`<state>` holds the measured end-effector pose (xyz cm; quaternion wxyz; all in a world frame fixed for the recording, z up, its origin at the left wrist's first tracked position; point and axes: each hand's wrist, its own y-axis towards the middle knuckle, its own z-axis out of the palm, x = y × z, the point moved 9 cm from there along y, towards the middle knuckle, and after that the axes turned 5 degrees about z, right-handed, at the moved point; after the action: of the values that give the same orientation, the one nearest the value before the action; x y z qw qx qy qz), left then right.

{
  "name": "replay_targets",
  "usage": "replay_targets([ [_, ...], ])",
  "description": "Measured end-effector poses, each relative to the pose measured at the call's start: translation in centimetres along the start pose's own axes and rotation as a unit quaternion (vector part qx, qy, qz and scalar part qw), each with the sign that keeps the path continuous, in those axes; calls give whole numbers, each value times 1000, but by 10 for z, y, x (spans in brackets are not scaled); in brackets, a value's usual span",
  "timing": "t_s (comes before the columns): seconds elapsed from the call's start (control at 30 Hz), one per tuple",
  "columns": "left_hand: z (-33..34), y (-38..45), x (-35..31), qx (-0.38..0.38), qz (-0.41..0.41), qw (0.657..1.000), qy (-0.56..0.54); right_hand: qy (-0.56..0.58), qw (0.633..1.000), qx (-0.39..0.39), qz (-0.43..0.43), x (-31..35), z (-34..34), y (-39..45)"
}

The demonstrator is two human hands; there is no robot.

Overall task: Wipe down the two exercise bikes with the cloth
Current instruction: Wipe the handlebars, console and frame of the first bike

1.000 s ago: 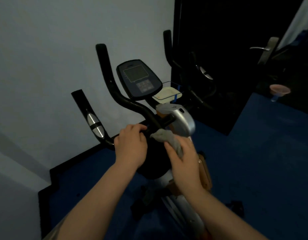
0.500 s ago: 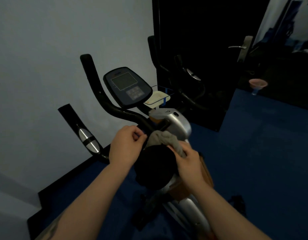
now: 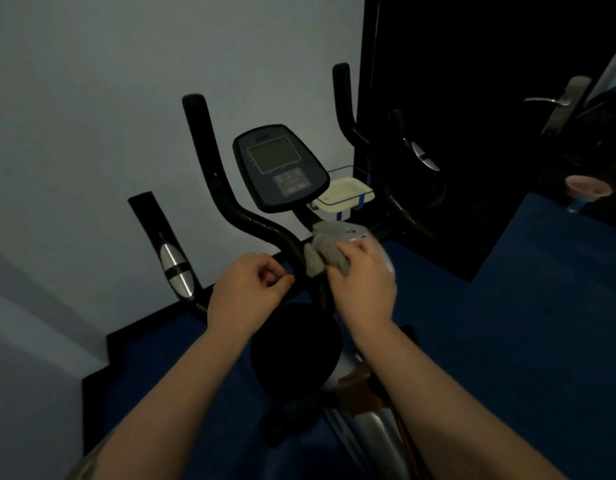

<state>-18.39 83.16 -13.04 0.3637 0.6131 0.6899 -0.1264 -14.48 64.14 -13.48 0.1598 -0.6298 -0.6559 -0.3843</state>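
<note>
One bike (image 3: 282, 258) mid-wipe: right hand (image 3: 363, 282) grips cloth (image 3: 325, 252) at handlebar stem; left hand (image 3: 247, 292) curled, holding nothing. Second bike (image 3: 396, 161) likely undone.

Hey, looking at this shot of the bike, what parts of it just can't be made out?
Head view, the only one:
- Black bike console: screen and button text too small and dim to read.
- Handlebar junction: covered by the grey cloth and the right hand gripping it.
- Left hand: fingers curled, but whether they touch the black handlebar is unclear.
- Bike base and pedals: cut off by the bottom edge and hidden behind both forearms.
- Second bike: not identifiable in the dark right side.
</note>
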Motion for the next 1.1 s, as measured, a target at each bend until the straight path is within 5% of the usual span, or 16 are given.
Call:
replay_targets([
  [0.1,-1,-1,2,-1,-5,1000,-1,-35,997,42,-62,6,-1,-7],
  [0.27,0,0,5,2,-25,1000,-3,-201,964,-37,-168,21,-24,31],
  [0.47,0,0,7,0,-35,999,1,-8,984,37,-173,16,8,1],
  [0.63,0,1,7,1,-41,999,-17,-99,955,49,-274,13,-1,34],
  [0.8,-1,0,5,1,-22,1000,-17,-15,978,33,-206,13,11,-2],
  [0.93,-2,0,2,2,-13,1000,-17,-109,936,31,-333,13,1,19],
  [1.1,-3,-1,3,-5,-20,1000,-20,-62,974,12,-219,13,5,13],
])
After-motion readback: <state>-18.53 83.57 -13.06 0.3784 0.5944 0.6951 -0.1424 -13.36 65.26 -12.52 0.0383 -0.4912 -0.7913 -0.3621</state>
